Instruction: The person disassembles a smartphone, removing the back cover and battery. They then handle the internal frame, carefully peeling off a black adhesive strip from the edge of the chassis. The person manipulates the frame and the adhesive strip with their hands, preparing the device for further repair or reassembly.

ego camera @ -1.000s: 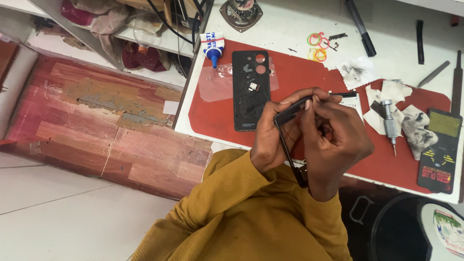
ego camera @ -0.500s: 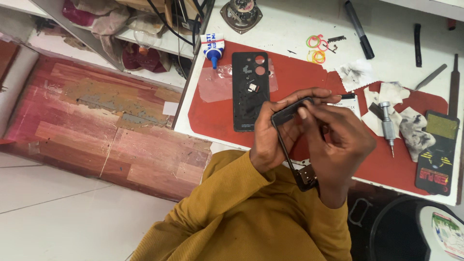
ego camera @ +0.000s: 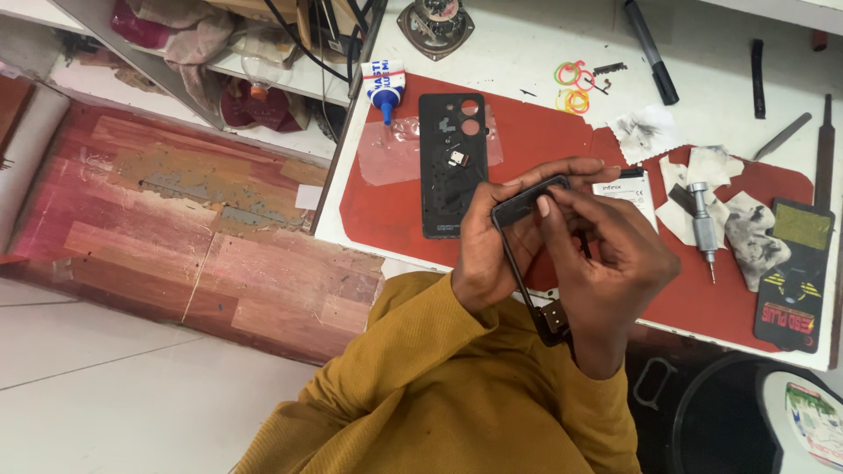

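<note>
- The white workbench (ego camera: 527, 53) is carrying a red mat (ego camera: 544, 149) that is covering most of its near half, with tools and scraps lying around the mat.
- The person in a mustard sleeve (ego camera: 421, 386) is working over the mat's near edge; compared with a second ago, the hands are sitting slightly lower and closer together, and the thin tool seen at the right fingertips a second ago is no longer showing.
- The left hand (ego camera: 492, 246) is curling around the far end of a thin black phone frame (ego camera: 527, 263), thumb and fingers pressed onto it.
- The right hand (ego camera: 615, 263) is pinching the same far corner of the frame with its fingertips pressed together; the shift suggests the work is moving from poking to pressing that corner by hand.
- The frame is hanging in the air between both hands, its near end dipping below the bench edge.
- A black phone back cover (ego camera: 450, 167) is lying flat on the mat, left of the hands and apart from them.
- A dark device with a yellow screen (ego camera: 795, 263) is resting at the right end.
- A small metal screwdriver (ego camera: 702, 224) is lying on crumpled tissues (ego camera: 746, 228).
- A glue tube with a blue cap (ego camera: 386, 83) is lying at the mat's far left corner.
- Coloured rubber bands (ego camera: 572, 88) are lying loose on the far side; no tray or box is holding anything.
</note>
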